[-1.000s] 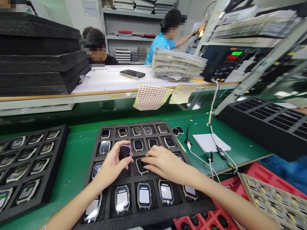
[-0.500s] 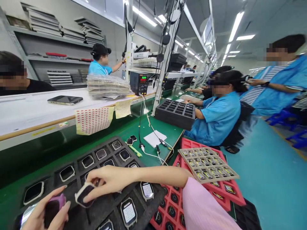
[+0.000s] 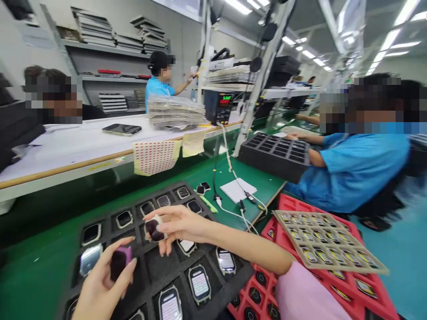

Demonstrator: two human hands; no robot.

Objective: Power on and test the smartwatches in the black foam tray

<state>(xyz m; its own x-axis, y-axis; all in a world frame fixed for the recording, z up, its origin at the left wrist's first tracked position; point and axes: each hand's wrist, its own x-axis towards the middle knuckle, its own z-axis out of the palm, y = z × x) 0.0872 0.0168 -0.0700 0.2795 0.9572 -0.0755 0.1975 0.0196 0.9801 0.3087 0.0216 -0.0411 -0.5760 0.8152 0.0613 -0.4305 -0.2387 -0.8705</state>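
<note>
A: L hand (image 3: 106,278)?
B: Closed round a small purple-backed watch body with dark face (image 3: 119,262), held just above the black foam tray w/ square pockets (image 3: 156,266) on the green bench (image 3: 36,275).
A: R hand (image 3: 182,226)?
B: Fingers pinch a white-rimmed square watch w/ dark screen (image 3: 154,229), lifted over the tray's mid rows.
A: Nearby?
B: Lit-screen watches in the front pockets (image 3: 199,282); red plastic tray (image 3: 300,293) to the right, beige tray of small parts (image 3: 325,240) on top.
</note>
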